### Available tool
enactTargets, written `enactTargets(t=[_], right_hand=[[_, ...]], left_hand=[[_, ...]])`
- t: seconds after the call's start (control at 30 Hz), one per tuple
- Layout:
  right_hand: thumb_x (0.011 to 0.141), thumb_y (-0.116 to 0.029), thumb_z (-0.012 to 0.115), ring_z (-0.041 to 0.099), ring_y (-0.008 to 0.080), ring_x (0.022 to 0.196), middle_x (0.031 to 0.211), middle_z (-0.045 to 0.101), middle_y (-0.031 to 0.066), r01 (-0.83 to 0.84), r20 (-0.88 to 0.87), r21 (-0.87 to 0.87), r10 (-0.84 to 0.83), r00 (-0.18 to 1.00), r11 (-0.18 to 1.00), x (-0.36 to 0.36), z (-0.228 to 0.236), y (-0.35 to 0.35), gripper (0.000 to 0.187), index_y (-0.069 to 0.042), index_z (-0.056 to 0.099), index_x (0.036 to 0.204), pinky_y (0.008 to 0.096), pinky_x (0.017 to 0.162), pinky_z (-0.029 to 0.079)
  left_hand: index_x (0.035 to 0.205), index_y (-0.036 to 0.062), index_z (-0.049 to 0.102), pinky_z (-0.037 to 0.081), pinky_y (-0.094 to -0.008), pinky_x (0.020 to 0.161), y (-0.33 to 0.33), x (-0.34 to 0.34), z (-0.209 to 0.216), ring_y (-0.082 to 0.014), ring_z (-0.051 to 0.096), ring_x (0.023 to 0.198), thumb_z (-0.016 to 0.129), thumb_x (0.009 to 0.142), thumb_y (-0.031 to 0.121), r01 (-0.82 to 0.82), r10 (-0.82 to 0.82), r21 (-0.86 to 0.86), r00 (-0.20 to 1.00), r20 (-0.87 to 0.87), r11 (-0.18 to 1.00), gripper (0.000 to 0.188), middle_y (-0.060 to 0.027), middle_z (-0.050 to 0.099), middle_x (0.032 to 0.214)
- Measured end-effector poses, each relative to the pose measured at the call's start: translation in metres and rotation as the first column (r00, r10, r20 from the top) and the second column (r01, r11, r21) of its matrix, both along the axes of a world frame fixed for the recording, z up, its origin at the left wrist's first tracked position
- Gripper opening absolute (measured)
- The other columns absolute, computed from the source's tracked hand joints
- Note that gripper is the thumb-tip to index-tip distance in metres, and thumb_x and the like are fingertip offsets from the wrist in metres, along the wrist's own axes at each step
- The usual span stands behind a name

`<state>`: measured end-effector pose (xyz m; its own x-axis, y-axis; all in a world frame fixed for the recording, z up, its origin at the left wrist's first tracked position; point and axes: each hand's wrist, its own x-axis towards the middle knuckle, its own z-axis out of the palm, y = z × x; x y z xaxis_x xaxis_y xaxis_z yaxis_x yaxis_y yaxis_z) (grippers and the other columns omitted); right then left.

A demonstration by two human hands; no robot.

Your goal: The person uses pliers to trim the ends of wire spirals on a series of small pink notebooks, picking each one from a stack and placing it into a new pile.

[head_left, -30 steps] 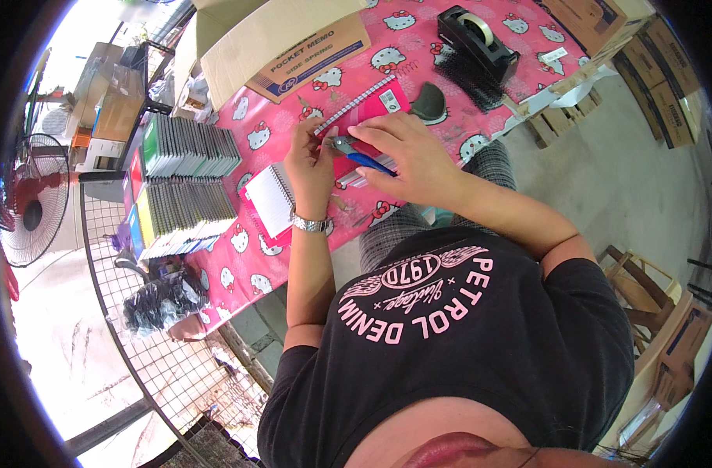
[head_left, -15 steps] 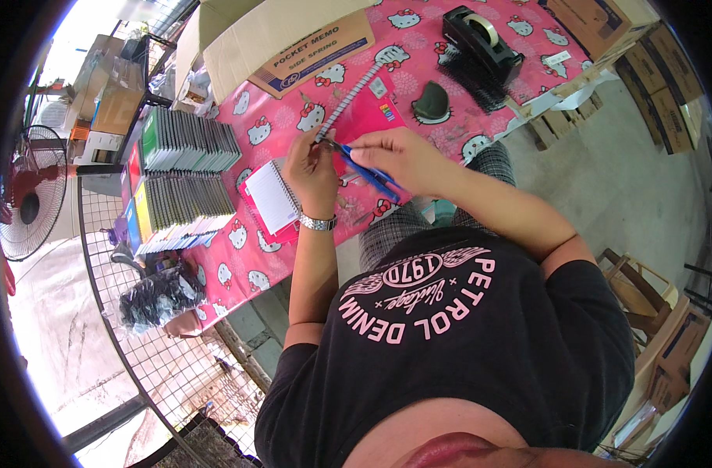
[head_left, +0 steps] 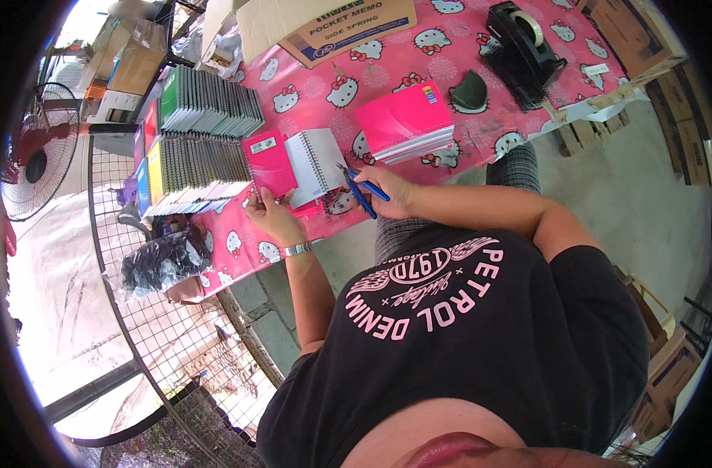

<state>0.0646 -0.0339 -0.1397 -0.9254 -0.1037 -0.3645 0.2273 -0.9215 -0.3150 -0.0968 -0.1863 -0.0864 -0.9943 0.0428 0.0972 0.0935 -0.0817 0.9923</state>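
Note:
My left hand (head_left: 278,218) pinches the lower edge of a small notebook's pink cover (head_left: 269,162), which is opened out to the left. Beside that cover, the notebook's white page (head_left: 315,165) faces up, with a wire spiral along its binding. In my right hand (head_left: 395,193) I hold blue-handled cutting pliers (head_left: 364,191), their tips near the page's right edge. To the right lies a stack of pink-covered notebooks (head_left: 407,121). More pink covers show under the open notebook. A dark green curved piece (head_left: 469,92) rests past the stack.
Rows of spiral notebooks (head_left: 204,168) stand at the left of the pink patterned table (head_left: 309,86). A cardboard box (head_left: 356,31) is at the back, a black tape dispenser (head_left: 524,39) at the back right. A black plastic bag (head_left: 165,261) sits by the left edge, near a fan (head_left: 36,164).
My left hand has moved left, from a long wire coil to the pink cover. That coil is no longer seen. My right hand has drawn nearer with the pliers. The view has shifted.

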Motion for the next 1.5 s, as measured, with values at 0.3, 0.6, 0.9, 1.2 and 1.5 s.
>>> enactTargets(t=[0.3, 0.6, 0.9, 1.2, 1.5], right_hand=[[0.074, -0.026, 0.069, 0.061, 0.0339, 0.108, 0.150, 0.036, 0.0191, 0.359, -0.370, 0.927, 0.407, 0.835, 0.108, -0.025, 0.050, -0.023, 0.040, -0.007, 0.056, 0.107, 0.0414, 0.086, 0.050], [0.073, -0.031, 0.070, 0.063, 0.0372, 0.100, 0.136, 0.048, 0.0197, 0.291, -0.215, 0.956, 0.589, 0.779, -0.034, -0.010, 0.073, -0.009, 0.044, -0.003, 0.057, 0.104, 0.0434, 0.086, 0.051], [0.074, -0.027, 0.077, 0.062, 0.0288, 0.094, 0.106, 0.059, 0.0148, 0.274, -0.408, 0.904, -0.472, 0.782, -0.328, 0.140, 0.074, 0.131, 0.055, -0.003, 0.058, 0.120, 0.0401, 0.085, 0.050], [0.080, -0.025, 0.071, 0.061, 0.0391, 0.093, 0.098, 0.061, 0.0182, -0.124, -0.314, 0.766, -0.536, 0.783, -0.630, 0.116, -0.014, 0.182, 0.036, -0.004, 0.063, 0.108, 0.0475, 0.081, 0.050], [0.086, -0.021, 0.062, 0.063, 0.0282, 0.098, 0.101, 0.061, 0.0105, -0.523, 0.026, 0.347, -0.550, 0.835, -0.778, 0.134, -0.025, 0.284, 0.020, -0.008, 0.065, 0.102, 0.0400, 0.081, 0.054]], left_hand=[[0.115, 0.0015, 0.044, 0.060, -0.0369, 0.062, -0.022, -0.010, 0.009, -0.0209, 0.064, 0.079, 0.054, 0.095, 0.002, -0.088, 0.071, 0.323, 0.995, 0.064, 0.942, 0.023, -0.0100, 0.058, 0.094], [0.104, 0.0015, 0.055, 0.043, -0.0286, 0.071, -0.018, 0.003, -0.006, -0.0159, 0.050, 0.078, 0.066, 0.090, 0.013, -0.179, 0.141, -0.281, 0.978, -0.152, 0.943, 0.021, -0.0072, 0.055, 0.093], [0.107, 0.0004, 0.058, 0.037, -0.0445, 0.094, 0.011, 0.015, 0.010, -0.0308, 0.050, 0.107, 0.066, 0.088, 0.012, -0.396, -0.074, -0.568, 0.772, -0.632, 0.721, 0.024, -0.0154, 0.057, 0.109], [0.106, 0.0064, 0.064, 0.043, -0.0446, 0.092, 0.147, 0.126, 0.071, -0.0332, 0.055, 0.109, 0.069, 0.082, 0.013, 0.165, -0.855, -0.842, 0.183, -0.486, 0.514, 0.026, -0.0119, 0.061, 0.115], [0.110, 0.0088, 0.064, 0.053, -0.0375, 0.078, 0.160, 0.114, 0.072, -0.0267, 0.063, 0.093, 0.069, 0.080, 0.012, 0.192, -0.944, -0.925, 0.110, -0.312, 0.328, 0.031, -0.0067, 0.066, 0.106]])
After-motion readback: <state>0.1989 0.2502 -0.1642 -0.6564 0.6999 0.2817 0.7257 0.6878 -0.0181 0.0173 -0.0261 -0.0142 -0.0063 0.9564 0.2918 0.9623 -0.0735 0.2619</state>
